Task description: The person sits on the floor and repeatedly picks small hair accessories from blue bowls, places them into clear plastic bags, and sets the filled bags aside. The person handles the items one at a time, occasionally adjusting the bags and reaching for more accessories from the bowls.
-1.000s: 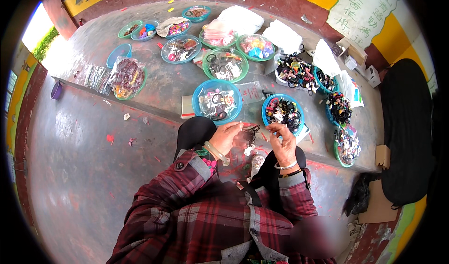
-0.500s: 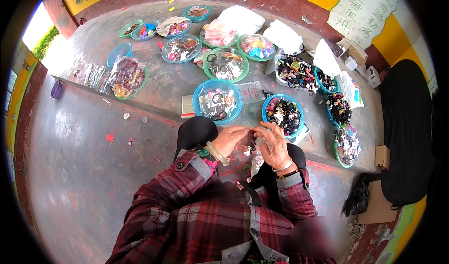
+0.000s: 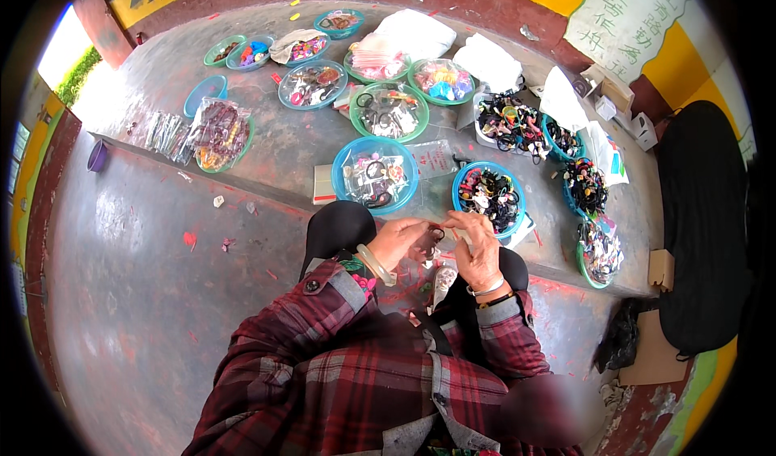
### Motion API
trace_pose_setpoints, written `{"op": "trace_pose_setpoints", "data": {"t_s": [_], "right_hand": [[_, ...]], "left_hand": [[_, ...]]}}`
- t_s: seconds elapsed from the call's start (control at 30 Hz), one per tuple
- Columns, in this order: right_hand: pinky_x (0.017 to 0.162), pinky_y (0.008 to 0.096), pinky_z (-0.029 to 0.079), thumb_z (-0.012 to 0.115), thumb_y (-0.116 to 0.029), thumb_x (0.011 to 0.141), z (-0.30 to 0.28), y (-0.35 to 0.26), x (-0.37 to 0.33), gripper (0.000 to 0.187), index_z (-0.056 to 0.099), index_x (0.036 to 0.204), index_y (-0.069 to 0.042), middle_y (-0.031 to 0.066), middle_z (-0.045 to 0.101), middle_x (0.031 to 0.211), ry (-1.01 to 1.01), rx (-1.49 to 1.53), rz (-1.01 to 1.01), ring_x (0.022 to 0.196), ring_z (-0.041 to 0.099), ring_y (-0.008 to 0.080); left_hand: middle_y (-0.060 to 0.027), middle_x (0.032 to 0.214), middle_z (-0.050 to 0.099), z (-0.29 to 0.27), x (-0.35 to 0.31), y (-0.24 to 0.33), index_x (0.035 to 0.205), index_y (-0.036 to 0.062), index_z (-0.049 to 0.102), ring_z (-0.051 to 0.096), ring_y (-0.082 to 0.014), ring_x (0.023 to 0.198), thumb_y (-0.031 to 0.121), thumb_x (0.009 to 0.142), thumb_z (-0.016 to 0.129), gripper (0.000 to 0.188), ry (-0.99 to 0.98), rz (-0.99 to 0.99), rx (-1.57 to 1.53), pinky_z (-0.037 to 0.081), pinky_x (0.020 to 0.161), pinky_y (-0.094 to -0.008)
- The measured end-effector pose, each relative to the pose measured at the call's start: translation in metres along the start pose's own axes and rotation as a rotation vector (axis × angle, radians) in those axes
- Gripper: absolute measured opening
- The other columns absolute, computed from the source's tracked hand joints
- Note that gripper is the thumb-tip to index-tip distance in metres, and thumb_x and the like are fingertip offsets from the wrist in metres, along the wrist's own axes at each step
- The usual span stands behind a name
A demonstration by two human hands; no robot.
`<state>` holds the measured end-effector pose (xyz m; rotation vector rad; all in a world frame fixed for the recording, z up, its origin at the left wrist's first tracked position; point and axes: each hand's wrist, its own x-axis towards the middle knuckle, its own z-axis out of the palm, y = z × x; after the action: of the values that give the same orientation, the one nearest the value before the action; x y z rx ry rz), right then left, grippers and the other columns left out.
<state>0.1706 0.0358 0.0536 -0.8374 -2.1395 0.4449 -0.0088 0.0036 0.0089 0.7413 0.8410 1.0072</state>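
A dark hair band is in the space between the two hands, above the person's lap and apart from every bowl. The left hand comes at it from the left, thumb and fingers drawn narrow, and seems to pinch its edge. The right hand arches over from the right with bent fingers whose tips come close to the band; whether they grip it or only brush it, I cannot tell. A small white piece hangs just below the band, near the left fingertips; whether the two are joined is too small to make out.

As far as this view shows, the handling of this one piece looks to be partway through: it is up in the hands and not set down. Beyond the knees, on the concrete ledge, a blue bowl holds clear packets with bands in them, which look finished. A smaller blue bowl, just past the right hand, is heaped with loose dark bands, and a white tub behind it holds more, so plenty seems left.
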Motion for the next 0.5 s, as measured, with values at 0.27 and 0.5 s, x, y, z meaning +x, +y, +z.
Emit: {"op": "trace_pose_setpoints", "data": {"t_s": [0.27, 0.5], "right_hand": [[0.073, 0.0401, 0.048, 0.047, 0.006, 0.069, 0.001, -0.009, -0.007, 0.049, 0.049, 0.116, -0.009, 0.0103, 0.065, 0.089, -0.166, 0.109, 0.235, 0.074, 0.062, 0.0316], [0.08, 0.0451, 0.047, 0.048, 0.003, 0.069, 0.007, -0.003, -0.009, 0.054, 0.046, 0.12, -0.013, 0.0136, 0.064, 0.087, -0.251, 0.086, 0.177, 0.078, 0.062, 0.0336]], "left_hand": [[-0.0061, 0.086, 0.058, 0.003, -0.002, 0.001, 0.112, -0.001, 0.053, 0.059, -0.0133, 0.074, 0.023, 0.092, 0.046, 0.032, 0.027, 0.007, -0.034, 0.053, 0.06, -0.0259], [-0.0057, 0.087, 0.059, 0.005, -0.003, 0.002, 0.109, 0.0001, 0.054, 0.059, -0.0128, 0.075, 0.022, 0.092, 0.045, 0.029, 0.035, -0.011, -0.057, 0.053, 0.06, -0.0256]]}}
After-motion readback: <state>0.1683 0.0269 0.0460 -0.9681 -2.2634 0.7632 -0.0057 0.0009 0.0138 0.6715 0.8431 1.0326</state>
